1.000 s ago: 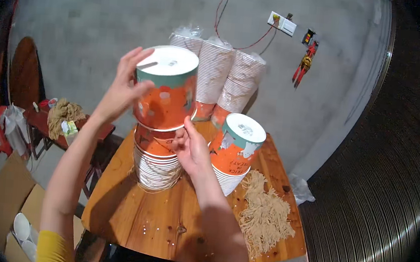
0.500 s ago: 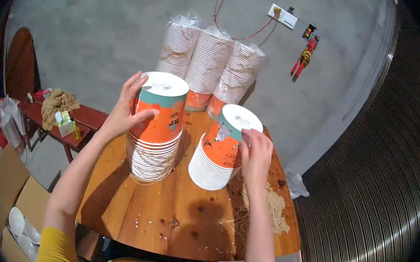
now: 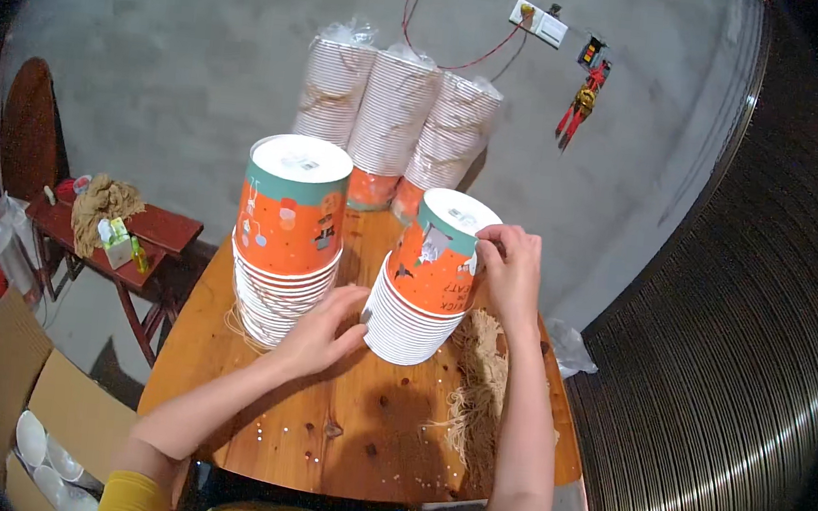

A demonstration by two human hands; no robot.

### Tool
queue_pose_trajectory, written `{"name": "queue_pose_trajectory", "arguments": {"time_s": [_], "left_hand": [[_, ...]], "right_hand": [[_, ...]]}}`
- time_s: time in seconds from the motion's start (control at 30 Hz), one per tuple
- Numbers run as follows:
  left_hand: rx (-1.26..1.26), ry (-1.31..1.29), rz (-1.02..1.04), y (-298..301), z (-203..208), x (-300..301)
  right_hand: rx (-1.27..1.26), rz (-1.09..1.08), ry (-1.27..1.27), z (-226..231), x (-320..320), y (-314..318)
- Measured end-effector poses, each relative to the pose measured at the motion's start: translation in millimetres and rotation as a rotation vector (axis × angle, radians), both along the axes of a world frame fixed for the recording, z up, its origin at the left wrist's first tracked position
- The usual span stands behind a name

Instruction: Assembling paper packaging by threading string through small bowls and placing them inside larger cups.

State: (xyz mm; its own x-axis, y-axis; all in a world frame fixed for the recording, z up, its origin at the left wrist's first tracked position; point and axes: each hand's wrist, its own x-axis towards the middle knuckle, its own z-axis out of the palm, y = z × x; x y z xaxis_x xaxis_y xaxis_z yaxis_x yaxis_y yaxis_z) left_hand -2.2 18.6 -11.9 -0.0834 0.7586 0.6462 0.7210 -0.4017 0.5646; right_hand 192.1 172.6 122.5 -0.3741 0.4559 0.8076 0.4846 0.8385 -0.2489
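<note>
Two stacks of upside-down orange and green paper buckets with white rims stand on a wooden table (image 3: 256, 451). My right hand (image 3: 510, 272) holds the upper right side of the shorter, slightly tilted right stack (image 3: 435, 272), its fingers bent against the top bucket. Low down on that stack's left side is my left hand (image 3: 325, 331), fingers and thumb apart, its tips at the white rims. The taller left stack (image 3: 291, 226) stands free of both hands, with loose tan string (image 3: 263, 311) around its rims.
Three tall bagged bucket stacks (image 3: 392, 118) stand at the table's far end. A bundle of tan strings (image 3: 481, 379) lies near my right forearm. To the left are a red bench (image 3: 163, 229) and an open carton (image 3: 76, 387) with white bowls. A ribbed metal shutter (image 3: 708, 398) rises at right.
My left hand has let go of the left stack and come down and right to the lower side of the right stack. My right hand stays at its top bucket.
</note>
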Motion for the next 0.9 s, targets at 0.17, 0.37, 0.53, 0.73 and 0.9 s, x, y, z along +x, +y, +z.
{"name": "queue_pose_trajectory", "arguments": {"time_s": [0.17,0.37,0.53,0.73,0.9], "left_hand": [[-0.028,-0.017,-0.15,36,-20,2],[-0.063,-0.111,-0.162,46,-38,2],[0.111,-0.304,-0.123,36,20,28],[-0.006,-0.953,-0.563,-19,79,93],[-0.017,-0.34,-0.344,-44,60,86]], "right_hand": [[-0.018,0.057,0.047,8,3,-5],[-0.017,0.122,0.224,25,34,-3],[0.037,0.153,0.415,26,79,-29],[-0.024,0.197,0.536,-65,108,-95],[-0.805,0.194,0.573,-206,137,-70]]}}
